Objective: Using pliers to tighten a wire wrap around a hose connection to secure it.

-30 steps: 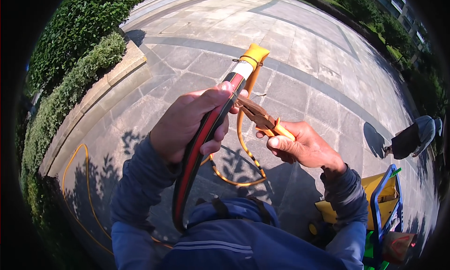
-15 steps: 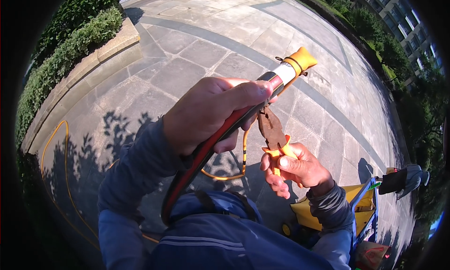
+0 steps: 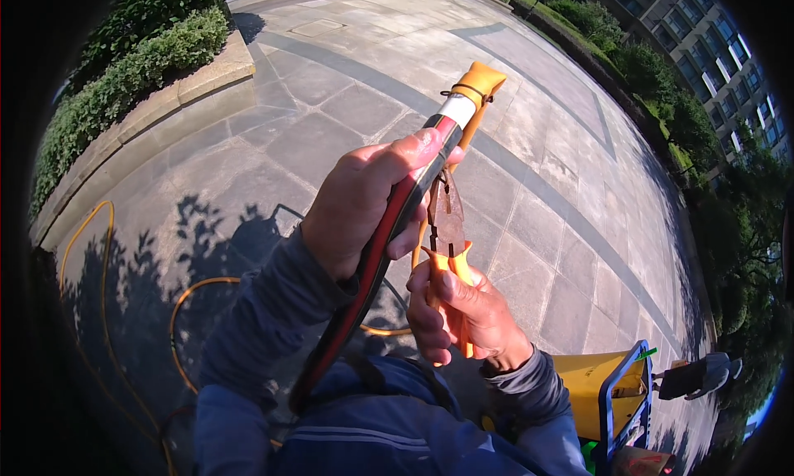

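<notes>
My left hand [image 3: 364,199] grips a thick black and red cable [image 3: 364,286] held up in front of me. The cable's far end carries a white band and a yellow cap [image 3: 478,83] with a thin tie around it. My right hand [image 3: 463,310] holds pliers with yellow handles [image 3: 448,228], jaws pointing up against the cable just below my left thumb. The lower cable runs down past my blue jacket.
Below lies stone paving [image 3: 331,87] with a thin yellow hose [image 3: 178,310] looping across it. A raised kerb with a hedge [image 3: 141,71] runs along the left. A yellow and blue cart [image 3: 616,385] stands at the lower right, a person [image 3: 699,375] beyond it.
The cable end has swung up and left in view. My right hand has brought the pliers upright and closer under my left hand.
</notes>
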Demonstrator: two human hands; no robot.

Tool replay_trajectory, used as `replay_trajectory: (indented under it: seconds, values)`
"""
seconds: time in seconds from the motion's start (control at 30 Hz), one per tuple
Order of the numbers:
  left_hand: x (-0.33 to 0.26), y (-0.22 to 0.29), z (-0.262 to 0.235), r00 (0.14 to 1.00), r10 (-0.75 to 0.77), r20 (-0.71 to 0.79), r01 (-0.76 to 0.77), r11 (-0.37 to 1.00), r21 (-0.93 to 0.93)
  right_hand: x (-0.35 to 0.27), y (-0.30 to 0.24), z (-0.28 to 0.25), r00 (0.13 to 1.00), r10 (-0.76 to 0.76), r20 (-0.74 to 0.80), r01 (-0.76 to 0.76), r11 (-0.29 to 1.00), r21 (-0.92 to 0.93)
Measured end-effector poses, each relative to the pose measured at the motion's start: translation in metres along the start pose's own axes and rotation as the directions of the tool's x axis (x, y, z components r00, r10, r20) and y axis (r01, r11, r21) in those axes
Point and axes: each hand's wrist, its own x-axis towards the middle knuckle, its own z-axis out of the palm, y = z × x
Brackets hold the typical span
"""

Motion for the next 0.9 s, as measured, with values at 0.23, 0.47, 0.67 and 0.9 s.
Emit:
replay_trajectory:
  seconds: [0.23, 0.47, 0.67, 0.9]
  values:
    - [-0.021, 0.02, -0.021, 0.996, 0.064, -0.065, -0.067, 0.997, -0.035, 0.029, -0.014, 0.032, 0.979, -0.051, -0.198, -0.052, 0.873, -0.485]
    - [-0.061, 0.041, -0.023, 0.95, 0.214, -0.227, -0.233, 0.971, -0.059, 0.06, -0.006, 0.038, 0.997, 0.018, 0.07, 0.017, 0.879, -0.477]
    - [-0.084, 0.044, 0.025, 0.831, 0.379, -0.408, -0.405, 0.914, 0.023, 0.059, -0.019, 0.035, 0.965, 0.077, 0.252, 0.062, 0.864, -0.5]
    - [-0.069, 0.03, 0.105, 0.685, 0.595, -0.421, -0.584, 0.794, 0.171, 0.045, -0.023, 0.021, 0.881, -0.291, 0.374, 0.456, 0.736, -0.501]
